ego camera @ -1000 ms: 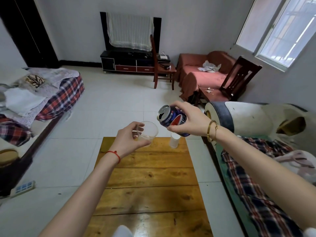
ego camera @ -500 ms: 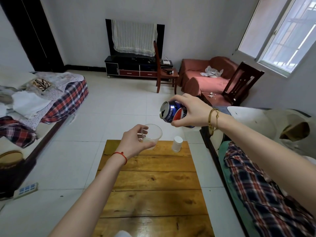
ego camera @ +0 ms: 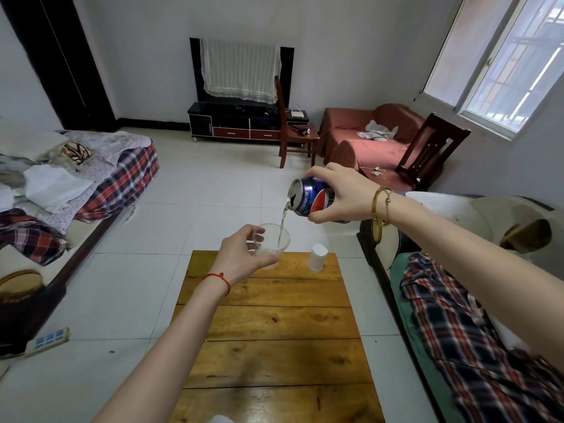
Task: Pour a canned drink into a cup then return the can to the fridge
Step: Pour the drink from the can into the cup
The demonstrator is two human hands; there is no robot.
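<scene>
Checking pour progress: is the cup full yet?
Nearly empty: the cup shows only a shallow layer while the can streams in.

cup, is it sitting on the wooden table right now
No, the left hand holds the clear cup up in the air above the far end of the wooden table.

Can (ego camera: pixel 311 198), centre right of frame: blue, bearing the red-white-blue Pepsi globe emblem; a vertical line of white characters beside it, too small to read.
</scene>
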